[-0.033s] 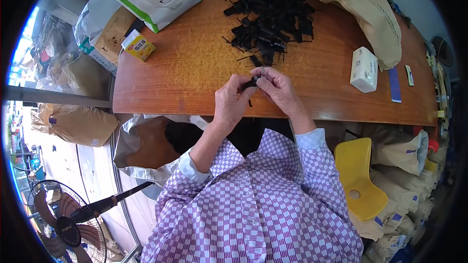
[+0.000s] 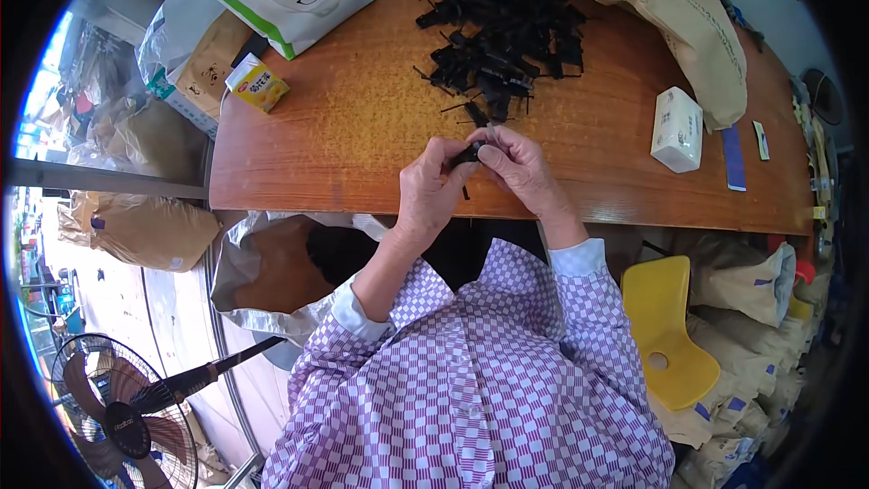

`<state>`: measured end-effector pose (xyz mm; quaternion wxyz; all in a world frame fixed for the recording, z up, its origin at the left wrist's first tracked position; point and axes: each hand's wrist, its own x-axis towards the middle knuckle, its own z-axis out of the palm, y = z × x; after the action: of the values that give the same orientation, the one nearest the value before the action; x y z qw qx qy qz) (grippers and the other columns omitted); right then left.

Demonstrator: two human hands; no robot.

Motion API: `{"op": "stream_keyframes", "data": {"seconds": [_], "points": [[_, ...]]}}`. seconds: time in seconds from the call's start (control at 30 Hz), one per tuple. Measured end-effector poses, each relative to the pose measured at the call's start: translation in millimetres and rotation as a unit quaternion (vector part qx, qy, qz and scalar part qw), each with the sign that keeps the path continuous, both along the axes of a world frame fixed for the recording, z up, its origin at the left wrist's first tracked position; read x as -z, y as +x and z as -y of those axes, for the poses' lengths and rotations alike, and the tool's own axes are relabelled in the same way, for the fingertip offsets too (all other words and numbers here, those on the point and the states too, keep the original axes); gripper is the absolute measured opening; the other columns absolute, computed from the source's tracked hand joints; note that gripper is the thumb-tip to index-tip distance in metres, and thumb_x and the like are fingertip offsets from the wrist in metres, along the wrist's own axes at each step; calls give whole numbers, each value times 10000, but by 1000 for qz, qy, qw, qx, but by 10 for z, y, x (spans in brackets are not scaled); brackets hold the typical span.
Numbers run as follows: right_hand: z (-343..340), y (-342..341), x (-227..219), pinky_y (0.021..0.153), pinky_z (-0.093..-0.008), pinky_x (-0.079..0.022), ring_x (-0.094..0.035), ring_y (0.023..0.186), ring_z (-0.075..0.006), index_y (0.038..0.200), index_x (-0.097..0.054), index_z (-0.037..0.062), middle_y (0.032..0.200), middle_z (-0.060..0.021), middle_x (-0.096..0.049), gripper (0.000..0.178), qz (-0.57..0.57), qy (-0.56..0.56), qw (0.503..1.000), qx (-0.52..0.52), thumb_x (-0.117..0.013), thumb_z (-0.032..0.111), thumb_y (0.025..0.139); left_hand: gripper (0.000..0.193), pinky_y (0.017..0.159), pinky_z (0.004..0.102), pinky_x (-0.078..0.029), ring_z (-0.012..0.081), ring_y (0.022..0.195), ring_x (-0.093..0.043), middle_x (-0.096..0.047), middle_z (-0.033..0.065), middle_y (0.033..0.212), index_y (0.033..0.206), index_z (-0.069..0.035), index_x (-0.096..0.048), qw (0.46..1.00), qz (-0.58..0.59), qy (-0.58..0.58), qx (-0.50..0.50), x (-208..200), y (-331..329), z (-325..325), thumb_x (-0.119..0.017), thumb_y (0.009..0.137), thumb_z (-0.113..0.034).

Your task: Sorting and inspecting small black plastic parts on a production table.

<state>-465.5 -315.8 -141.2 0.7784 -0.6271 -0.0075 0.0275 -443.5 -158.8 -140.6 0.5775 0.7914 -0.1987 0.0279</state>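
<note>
Over the table's front edge, my left hand [image 2: 429,186] pinches a small black part [image 2: 465,155], its exact kind partly hidden by my fingers. My right hand [image 2: 518,174] is closed on the same part from the other side, thumb and fingertips meeting on it. A short dark strip [image 2: 465,192] shows below the fingers, against the wood. Beyond my hands lies a large heap of black parts [image 2: 498,36], tangled and with thin stems sticking out; its nearest pieces come close to my fingertips.
On the wooden table [image 2: 344,127] are a white-green bag [image 2: 303,0], a yellow carton [image 2: 257,83], a tissue pack [image 2: 676,129] and a long paper sack [image 2: 674,14]. Below stand an open lined sack [image 2: 272,263], a fan [image 2: 127,426], a yellow chair [image 2: 661,326] and several paper sacks [image 2: 738,362].
</note>
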Motion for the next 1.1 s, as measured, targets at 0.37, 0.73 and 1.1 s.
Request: {"op": "stream_keyframes", "data": {"seconds": [0.37, 0.73, 1.1], "points": [[153, -164, -6, 425, -170, -283, -384, 496, -12, 853, -588, 91, 604, 60, -465, 219, -128, -21, 991, -17, -591, 301, 914, 685, 806, 280, -508, 193, 967, -626, -597, 157, 1061, 1383, -75, -241, 963, -75, 71, 250, -202, -72, -94, -615, 823, 47], [42, -282, 85, 442, -157, -278, -403, 539, -4, 936, -604, 80, 687, 54, -489, 260, -108, 36, 993, -32, -569, 337, 922, 587, 631, 210, -492, 90, 774, -609, -575, 40, 898, 1355, -101, -341, 937, -268, -21, 225, 11, -128, -85, -573, 842, 62], [-151, -462, -46, 610, -187, -460, -544, 701, -58, 1001, -513, 6, 785, -2, -530, 201, -51, -30, 998, 11, -435, 191, 989, 391, 624, 199, -502, 80, 746, -609, -555, 40, 916, 1224, -70, -395, 921, -317, -128, 187, 51, -110, -106, -534, 878, 47]]}}
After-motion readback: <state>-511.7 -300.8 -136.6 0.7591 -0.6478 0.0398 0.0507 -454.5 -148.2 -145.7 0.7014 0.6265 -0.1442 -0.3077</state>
